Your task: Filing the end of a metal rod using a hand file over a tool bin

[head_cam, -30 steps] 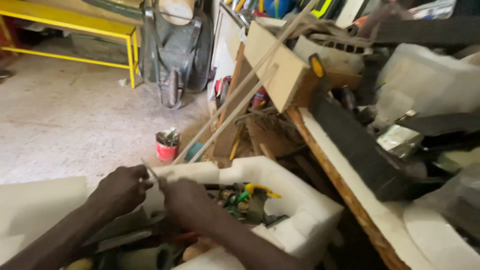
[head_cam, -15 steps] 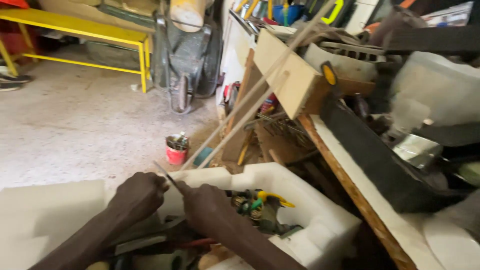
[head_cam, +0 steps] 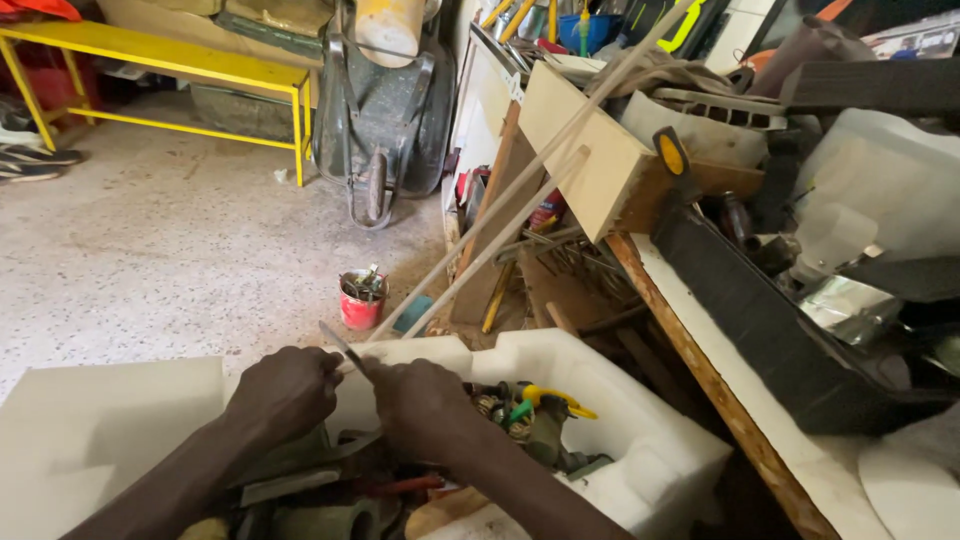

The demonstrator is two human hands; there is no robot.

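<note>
Your left hand (head_cam: 285, 392) and right hand (head_cam: 420, 405) both clenched on thin metal strip (head_cam: 340, 346); strip points up-left, over foam box (head_cam: 640, 440) near-left corner.

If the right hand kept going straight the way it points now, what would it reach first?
The right hand points up and left toward the left hand, so probably the thin metal blade between them, then the left hand itself. Depth is unclear.
</note>
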